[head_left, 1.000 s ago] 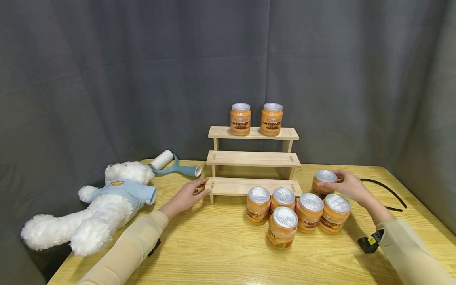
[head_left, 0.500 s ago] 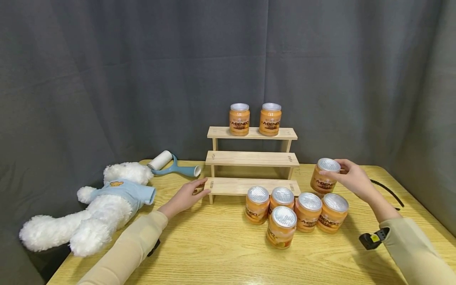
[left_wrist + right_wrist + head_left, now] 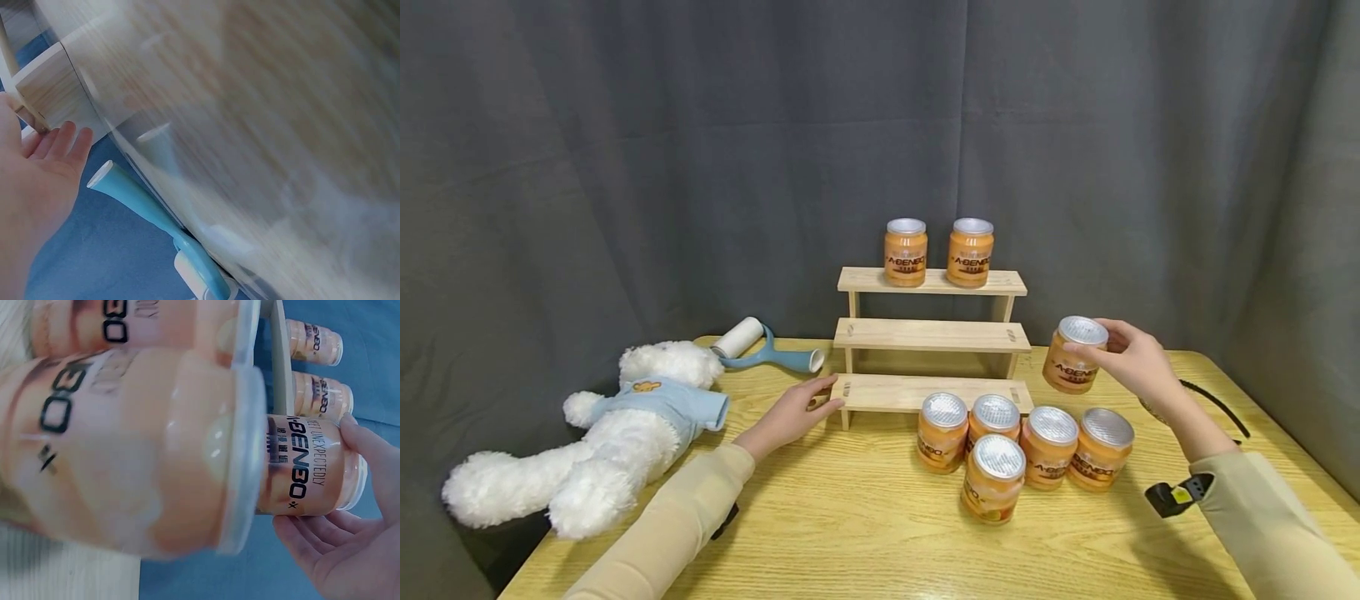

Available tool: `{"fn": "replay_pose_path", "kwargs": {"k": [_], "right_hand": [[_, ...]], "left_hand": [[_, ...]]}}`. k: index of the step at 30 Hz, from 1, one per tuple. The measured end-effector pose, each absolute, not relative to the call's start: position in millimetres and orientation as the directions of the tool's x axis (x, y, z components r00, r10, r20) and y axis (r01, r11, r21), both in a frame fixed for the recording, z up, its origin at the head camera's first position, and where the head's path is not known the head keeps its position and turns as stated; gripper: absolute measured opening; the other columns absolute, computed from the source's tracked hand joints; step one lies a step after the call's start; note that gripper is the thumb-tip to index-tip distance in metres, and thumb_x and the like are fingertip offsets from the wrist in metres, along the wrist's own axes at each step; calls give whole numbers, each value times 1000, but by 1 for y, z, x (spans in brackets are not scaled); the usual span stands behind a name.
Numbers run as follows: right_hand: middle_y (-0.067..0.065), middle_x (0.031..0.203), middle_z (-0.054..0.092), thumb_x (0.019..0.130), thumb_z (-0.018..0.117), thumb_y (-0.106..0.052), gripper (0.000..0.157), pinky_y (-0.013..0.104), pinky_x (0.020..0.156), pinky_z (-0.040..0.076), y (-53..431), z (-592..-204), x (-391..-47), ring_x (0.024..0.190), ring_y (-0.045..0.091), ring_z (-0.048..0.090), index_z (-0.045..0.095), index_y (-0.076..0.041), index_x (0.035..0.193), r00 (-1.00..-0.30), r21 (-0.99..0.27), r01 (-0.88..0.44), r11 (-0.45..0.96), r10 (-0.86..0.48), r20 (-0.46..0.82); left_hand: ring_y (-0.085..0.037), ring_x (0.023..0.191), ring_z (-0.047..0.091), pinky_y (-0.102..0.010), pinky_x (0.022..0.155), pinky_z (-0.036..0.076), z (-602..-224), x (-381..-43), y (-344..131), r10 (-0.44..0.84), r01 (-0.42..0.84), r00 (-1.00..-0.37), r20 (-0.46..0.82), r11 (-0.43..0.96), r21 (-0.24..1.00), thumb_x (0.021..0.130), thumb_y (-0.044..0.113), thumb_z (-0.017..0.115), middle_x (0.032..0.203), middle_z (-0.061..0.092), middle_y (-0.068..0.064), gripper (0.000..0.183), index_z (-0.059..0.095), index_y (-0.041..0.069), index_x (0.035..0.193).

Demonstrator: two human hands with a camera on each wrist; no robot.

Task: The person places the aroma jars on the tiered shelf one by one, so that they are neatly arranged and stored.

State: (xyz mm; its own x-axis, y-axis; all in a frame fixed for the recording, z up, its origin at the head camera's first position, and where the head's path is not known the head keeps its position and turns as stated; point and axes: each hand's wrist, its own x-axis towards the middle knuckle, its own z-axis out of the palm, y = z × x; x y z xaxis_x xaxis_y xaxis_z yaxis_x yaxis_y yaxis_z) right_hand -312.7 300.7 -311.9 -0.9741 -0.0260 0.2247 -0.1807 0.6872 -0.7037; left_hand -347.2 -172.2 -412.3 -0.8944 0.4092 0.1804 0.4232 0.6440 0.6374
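The right hand, thumb and fingers pinching an orange jar, had just raised it above the table and drawn it slightly left. That left it clear of the five standing jars on the near side, well placed just right of the wooden rack, whose top held two jars. The left hand, fingers loosely extended, touched the rack's left end.

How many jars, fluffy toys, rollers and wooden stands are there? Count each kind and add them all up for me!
Wooden stands: 1
Orange jars: 8 (2 on the stand's top shelf, 5 on the table, 1 in the right hand)
Fluffy toys: 1
Rollers: 1
Total: 11
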Motion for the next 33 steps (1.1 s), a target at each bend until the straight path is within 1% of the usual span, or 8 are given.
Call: {"fn": "replay_pose_path", "kwargs": {"k": [7, 12, 19, 22, 29, 33], "right_hand": [[23, 130, 51, 86, 63, -48, 75, 51, 94, 46, 287, -304, -314, 118, 37, 51, 39, 0, 139, -971, -720, -204, 664, -46, 233], [21, 128, 53, 86, 65, -47, 73, 48, 93, 47, 276, -301, -317, 117, 35, 53, 41, -1, 137, -965, -713, -229, 662, -61, 253], [21, 129, 52, 83, 67, -48, 76, 50, 95, 46, 255, -294, -322, 119, 36, 51, 41, -2, 138, -966, -733, -236, 638, -73, 247], [20, 128, 54, 83, 68, -48, 75, 46, 93, 48, 246, -291, -326, 118, 34, 53, 43, -3, 137, -963, -736, -252, 628, -84, 257], [16, 123, 59, 81, 70, -45, 70, 25, 81, 51, 221, -289, -337, 112, 28, 58, 47, -5, 133, -949, -736, -306, 604, -133, 285], [15, 121, 60, 81, 72, -43, 67, 20, 76, 50, 205, -286, -341, 109, 26, 59, 49, -5, 132, -941, -745, -334, 578, -158, 299]], "left_hand": [[-30, 127, 47, -44, 104, 43, -412, -347, -172, 409, 421, -895, 175, 650, 632, 95, 40, 53, 145, 41, -14, 62, 36, 7, 145], [-30, 127, 48, -44, 104, 43, -413, -346, -172, 414, 424, -893, 175, 648, 632, 95, 40, 53, 145, 41, -15, 63, 36, 6, 145], [-31, 127, 48, -44, 104, 44, -413, -347, -172, 413, 425, -893, 178, 646, 634, 95, 41, 53, 145, 41, -15, 63, 36, 6, 145], [-30, 127, 48, -44, 104, 43, -413, -347, -172, 410, 421, -895, 177, 646, 637, 95, 41, 53, 146, 41, -14, 63, 36, 6, 145], [-30, 127, 47, -44, 104, 43, -414, -348, -171, 406, 416, -897, 172, 648, 638, 95, 40, 52, 146, 40, -14, 63, 35, 6, 145], [-30, 127, 47, -44, 104, 43, -413, -348, -171, 404, 414, -898, 172, 648, 640, 95, 40, 53, 146, 40, -14, 63, 35, 6, 145]]}}
